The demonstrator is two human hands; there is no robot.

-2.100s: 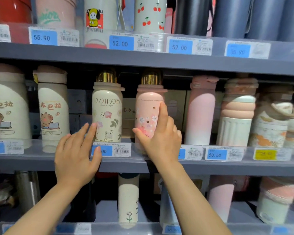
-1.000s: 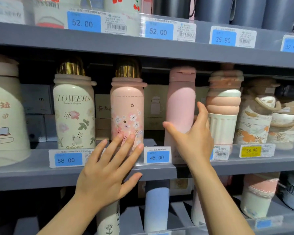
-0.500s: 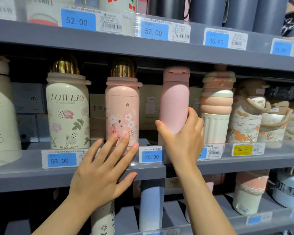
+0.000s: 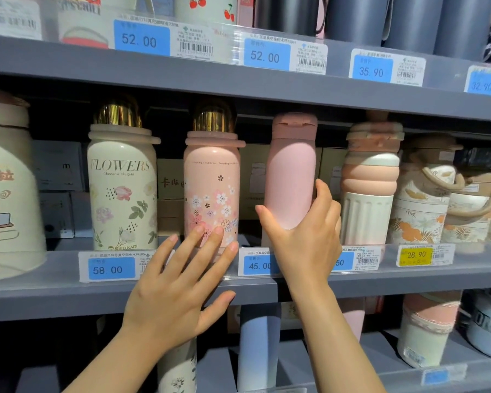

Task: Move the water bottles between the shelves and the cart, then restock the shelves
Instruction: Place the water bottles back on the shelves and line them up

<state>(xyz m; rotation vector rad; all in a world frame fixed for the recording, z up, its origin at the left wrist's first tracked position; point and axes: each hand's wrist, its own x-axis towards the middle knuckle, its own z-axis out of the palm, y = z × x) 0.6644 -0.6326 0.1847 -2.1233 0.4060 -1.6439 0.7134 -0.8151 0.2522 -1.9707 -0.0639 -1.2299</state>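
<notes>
Two hands: right (image 4: 304, 239) grips one plain pink bottle (image 4: 291, 171), left (image 4: 179, 282) spread flat.

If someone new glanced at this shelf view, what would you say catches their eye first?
Probably the right hand gripping the plain pink bottle at the middle shelf's centre. Next, the left hand, fingers spread, touching the base of the pink blossom bottle beside it. The two gold caps and blue price tags also stand out.
</notes>
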